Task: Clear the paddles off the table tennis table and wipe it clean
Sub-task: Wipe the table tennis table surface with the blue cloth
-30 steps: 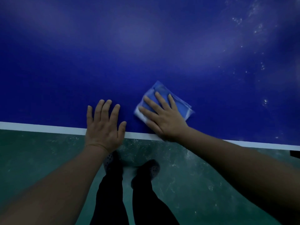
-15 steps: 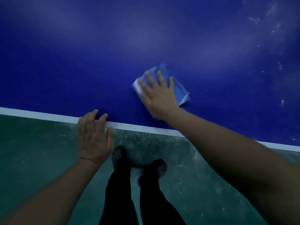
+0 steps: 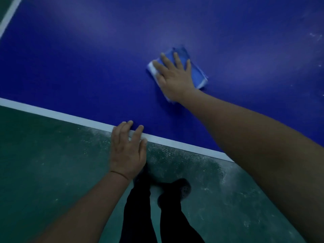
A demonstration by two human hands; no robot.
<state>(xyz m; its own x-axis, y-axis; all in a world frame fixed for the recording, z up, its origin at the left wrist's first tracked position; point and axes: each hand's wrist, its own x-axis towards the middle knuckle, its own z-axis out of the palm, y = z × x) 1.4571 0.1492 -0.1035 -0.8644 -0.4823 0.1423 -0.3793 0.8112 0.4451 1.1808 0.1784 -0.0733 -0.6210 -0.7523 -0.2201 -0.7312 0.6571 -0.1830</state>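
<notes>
The blue table tennis table (image 3: 87, 58) fills the upper part of the view, edged near me by a white line (image 3: 70, 117). A folded blue cloth (image 3: 198, 74) with a white border lies flat on the surface right of centre. My right hand (image 3: 175, 78) presses on it with straight, spread fingers. My left hand (image 3: 127, 149) rests at the table's near edge, its fingertips over the white line. No paddles are in view.
White dust specks (image 3: 315, 36) dot the table at the far right. A second white line (image 3: 7, 16) marks the table's corner at the upper left. Below the edge are the dusty green floor (image 3: 43, 172) and my dark legs and shoes (image 3: 175, 192).
My right hand has pushed the cloth farther from the near edge, out across the table. My left hand has slid back from flat on the table to its edge.
</notes>
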